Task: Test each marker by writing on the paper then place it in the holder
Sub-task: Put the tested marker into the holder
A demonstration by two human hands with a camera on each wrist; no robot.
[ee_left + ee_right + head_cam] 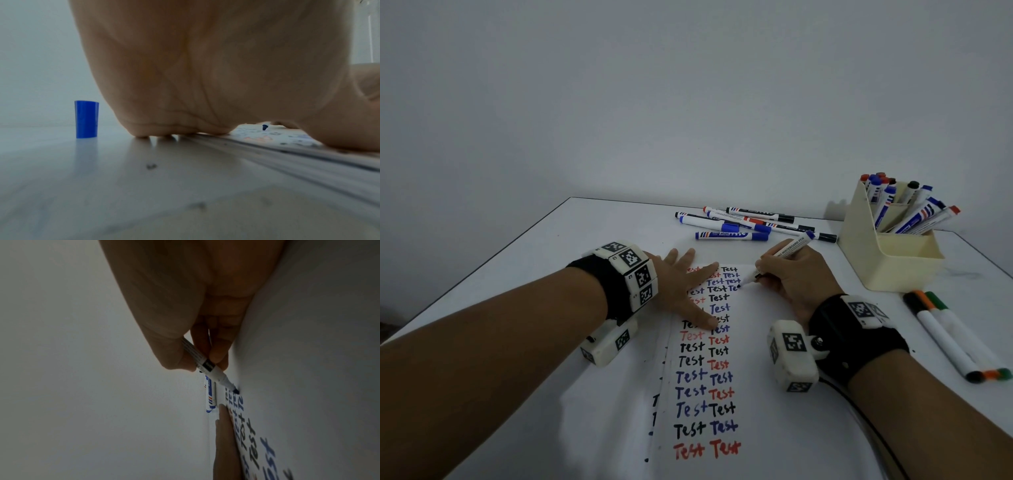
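Blue whiteboard marker [780, 257], uncapped, pinched near its writing end between thumb and fingers of right hand [796, 275]; barrel slanting up and back out of the grip, tip down touching the paper [763, 377] at the top of the third column, just beside an unfinished "Te". One blue cap [86, 119] standing upright on the table [544, 267], left of the left hand. Left hand [685, 291] flat, fingers spread and straight, pressing the sheet over the upper rows of writing, holding nothing. Two full columns of "Test" in black, red and blue down the page; further sheet edges showing beneath it at the left. Beyond the paper, a loose heap of capped markers [743, 222], roughly six, exact count hard to tell. At right, one cream holder [887, 250] with about ten markers standing in its compartments. Near the right wrist, three more markers [955, 335] lying side by side: black, orange, green.
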